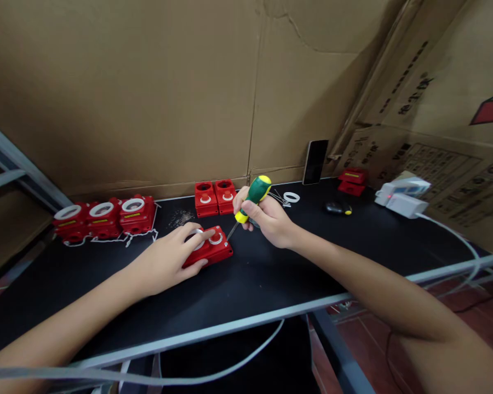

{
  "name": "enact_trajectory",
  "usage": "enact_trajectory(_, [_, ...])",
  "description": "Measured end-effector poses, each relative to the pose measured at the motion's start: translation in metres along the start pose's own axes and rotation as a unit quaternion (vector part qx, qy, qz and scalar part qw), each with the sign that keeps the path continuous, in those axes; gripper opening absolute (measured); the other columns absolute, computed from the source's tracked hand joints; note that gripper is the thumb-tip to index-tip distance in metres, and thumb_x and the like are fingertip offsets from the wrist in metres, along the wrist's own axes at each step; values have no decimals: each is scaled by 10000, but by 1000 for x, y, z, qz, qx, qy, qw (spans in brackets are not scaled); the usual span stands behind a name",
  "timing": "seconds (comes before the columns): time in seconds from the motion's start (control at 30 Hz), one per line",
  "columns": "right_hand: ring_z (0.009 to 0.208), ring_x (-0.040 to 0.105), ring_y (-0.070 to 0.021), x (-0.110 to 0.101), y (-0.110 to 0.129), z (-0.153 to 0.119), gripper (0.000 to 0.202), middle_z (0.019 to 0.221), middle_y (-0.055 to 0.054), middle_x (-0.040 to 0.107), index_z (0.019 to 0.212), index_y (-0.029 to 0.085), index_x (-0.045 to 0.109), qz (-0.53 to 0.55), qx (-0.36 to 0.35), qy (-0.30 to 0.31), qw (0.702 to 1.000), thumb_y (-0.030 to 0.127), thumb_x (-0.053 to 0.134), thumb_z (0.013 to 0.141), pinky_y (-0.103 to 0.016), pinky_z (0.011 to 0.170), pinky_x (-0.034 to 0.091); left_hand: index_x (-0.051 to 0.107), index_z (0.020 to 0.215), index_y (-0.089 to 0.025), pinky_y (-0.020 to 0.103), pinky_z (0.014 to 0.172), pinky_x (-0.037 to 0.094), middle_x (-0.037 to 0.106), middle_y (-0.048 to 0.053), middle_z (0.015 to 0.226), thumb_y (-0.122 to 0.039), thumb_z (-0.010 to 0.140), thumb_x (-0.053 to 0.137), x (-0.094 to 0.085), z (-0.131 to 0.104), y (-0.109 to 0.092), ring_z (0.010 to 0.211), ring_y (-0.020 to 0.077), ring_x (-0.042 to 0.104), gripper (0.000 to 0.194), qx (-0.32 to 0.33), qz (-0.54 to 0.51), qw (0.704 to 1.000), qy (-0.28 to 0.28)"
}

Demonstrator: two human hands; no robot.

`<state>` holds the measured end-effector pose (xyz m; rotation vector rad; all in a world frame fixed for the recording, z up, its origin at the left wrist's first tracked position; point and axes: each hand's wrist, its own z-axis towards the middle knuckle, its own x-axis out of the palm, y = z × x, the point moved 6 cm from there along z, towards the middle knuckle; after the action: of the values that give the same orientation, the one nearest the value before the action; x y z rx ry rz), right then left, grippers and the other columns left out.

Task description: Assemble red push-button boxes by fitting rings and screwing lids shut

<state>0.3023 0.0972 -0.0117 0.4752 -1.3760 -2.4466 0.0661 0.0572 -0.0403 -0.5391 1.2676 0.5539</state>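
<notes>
My left hand [175, 254] rests over a red box with a round button [219, 250], thumb along its near side and fingers across its top. The box lies on the black tabletop. In my right hand [267, 216] is a screwdriver [258, 190] with a green and yellow handle, fingers wrapped round it. Its shaft slants down to the left, and the tip is at the right end of the box, by a corner. Whether the tip sits in a screw is too small to tell. Part of the box is hidden under my left hand.
Two red button boxes [206, 203] stand just behind. At left are several red units with white rings [133, 206] and white cords. A white ring [291, 197], a phone [315, 162], a dark tool [337, 208], more red parts [353, 180] and white adapters [406, 205] are to the right. Cardboard [148, 98] walls the back.
</notes>
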Motion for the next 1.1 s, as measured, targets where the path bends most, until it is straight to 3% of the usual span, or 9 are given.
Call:
enact_trajectory(0.43, [654, 625, -132, 7, -3, 1, 650, 878, -4, 655, 997, 228, 635, -1, 9, 27, 1000, 871, 726, 1006, -270, 576, 541, 595, 1654, -210, 475, 1102, 673, 667, 194, 1547, -469, 1179, 522, -2, 1, -2, 1247, 341, 780, 546, 6, 26, 1000, 10])
enact_trajectory(0.63, [680, 634, -141, 10, 1, 1, 523, 874, 4, 665, 1007, 225, 660, -14, -1, 69, 998, 726, 810, 1027, -289, 627, 549, 579, 1680, -220, 475, 1092, 677, 660, 193, 1556, -464, 1180, 523, -1, 2, -2, 1270, 349, 773, 560, 8, 30, 999, 9])
enact_trajectory(0.8, [845, 709, -162, 9, 2, 1, 343, 1013, -9, 743, 1227, 231, 680, -18, -44, 72, 996, 467, 852, 1048, -330, 823, 622, 597, 1662, -222, 477, 1078, 682, 664, 191, 1540, -477, 1178, 534, -1, 1, -2, 1227, 344, 786, 551, 11, 25, 1000, 5])
enact_trajectory(0.93, [1039, 783, -198, 8, 1, 0, 424, 1141, -42, 799, 1390, 216, 643, -2, -48, 85, 995, 297, 844, 1024, -403, 1029, 650, 583, 1673, -238, 468, 1077, 681, 666, 184, 1547, -478, 1181, 531, -1, 1, -2, 1196, 328, 789, 550, 9, 27, 1000, 4])
enact_trajectory(1.1, [1117, 797, -217, 8, 3, 0, 198, 1196, -81, 826, 1215, 193, 747, -21, -48, 112, 992, 313, 808, 1069, -416, 1092, 636, 587, 1666, -241, 466, 1076, 681, 660, 183, 1566, -472, 1182, 533, -1, 0, -2, 1208, 330, 792, 539, 15, 29, 999, -2])
